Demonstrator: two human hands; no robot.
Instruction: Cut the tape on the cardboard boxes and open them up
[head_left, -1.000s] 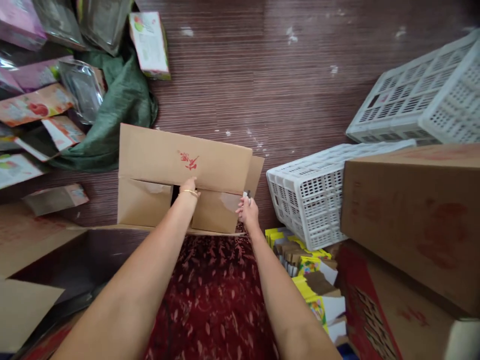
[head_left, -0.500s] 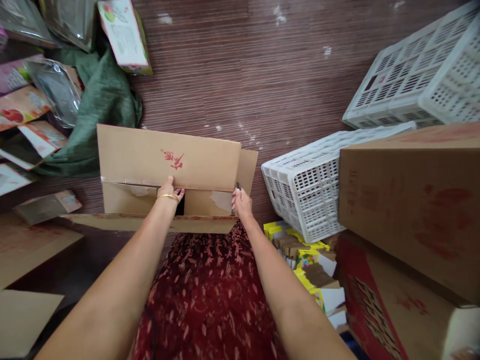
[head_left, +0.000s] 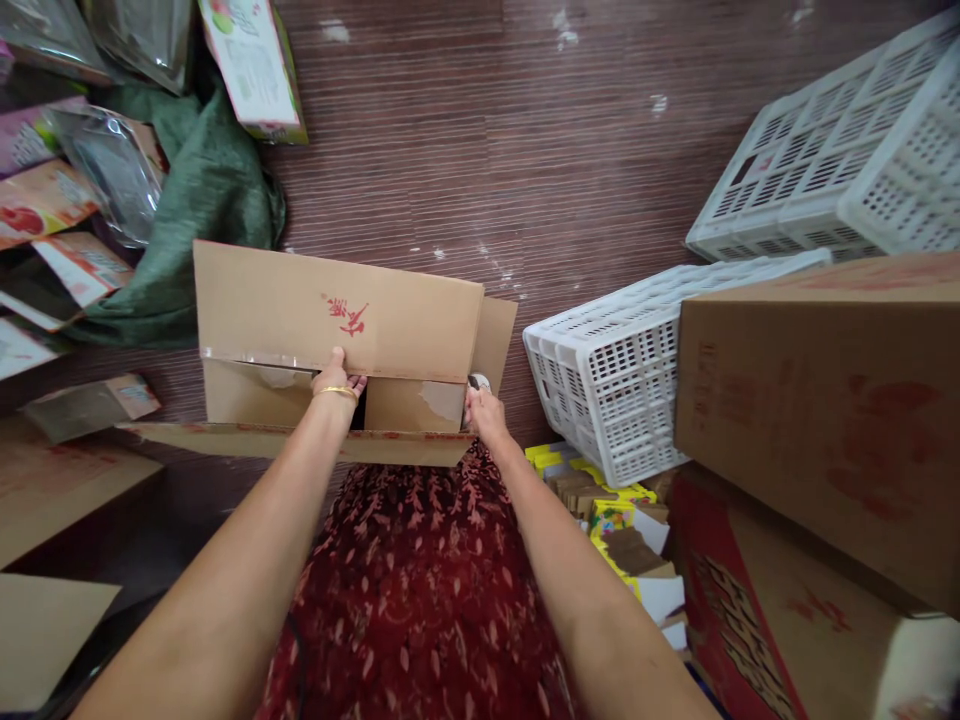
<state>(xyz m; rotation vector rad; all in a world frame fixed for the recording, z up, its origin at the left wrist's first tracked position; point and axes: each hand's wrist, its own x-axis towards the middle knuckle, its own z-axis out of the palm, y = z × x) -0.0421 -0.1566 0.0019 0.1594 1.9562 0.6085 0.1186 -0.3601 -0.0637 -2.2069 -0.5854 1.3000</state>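
Observation:
A cardboard box [head_left: 300, 290] with red printing lies in front of me, its flaps spread and a dark gap between the inner ones. My left hand [head_left: 337, 380] grips the edge at the gap, thumb on the printed flap and fingers at the opening. At the box's right end, my right hand [head_left: 486, 412] is closed around a small dark-and-white tool [head_left: 478, 382]. Most of that tool is hidden by the fingers, and its kind is unclear. Shiny clear tape [head_left: 255, 356] runs along the printed flap's fold at the left.
White plastic crates [head_left: 630, 370] and large cartons [head_left: 810, 400] stand at the right. Folded yellow-edged packages [head_left: 622, 540] lie beside my right arm. At the left are a green cloth sack [head_left: 202, 210], printed packages [head_left: 45, 205] and brown cardboard [head_left: 60, 490].
My right hand has shifted or turned slightly, and a pale rounded part of its tool now shows above the fingers. My left hand keeps its hold on the box.

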